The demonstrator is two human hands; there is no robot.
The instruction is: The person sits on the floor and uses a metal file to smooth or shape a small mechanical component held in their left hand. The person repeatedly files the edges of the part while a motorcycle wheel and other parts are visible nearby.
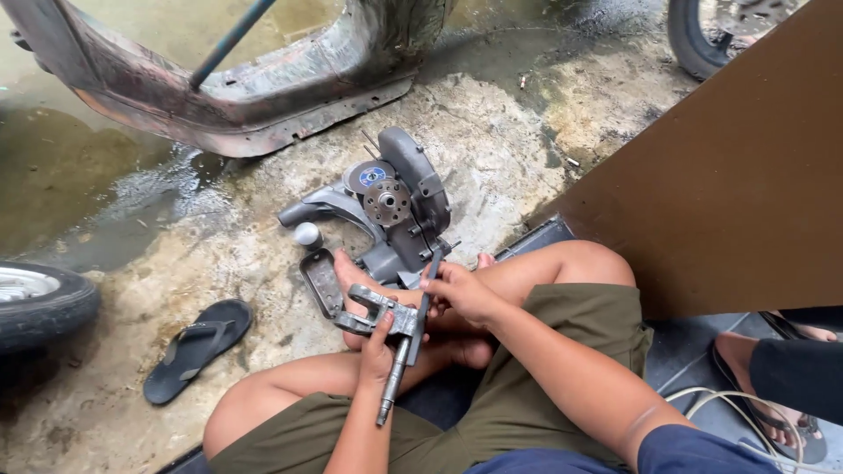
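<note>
I sit on the ground with my legs crossed over a grey engine casing (399, 206). My left hand (378, 351) grips a metal crank part with a shaft (392, 379) that points down toward me. A thin dark tool (428, 290) is pinched in my right hand (461, 291), its lower end against the metal part. My bare foot (351, 276) rests under the part, next to a grey oval cover (321, 283).
A black sandal (195, 348) lies on the concrete at left, near a tyre (39, 303). A rusty scooter frame (237, 88) spans the top. A brown board (738, 175) stands at right, beside another person's sandalled foot (773, 369). Wet puddle at upper left.
</note>
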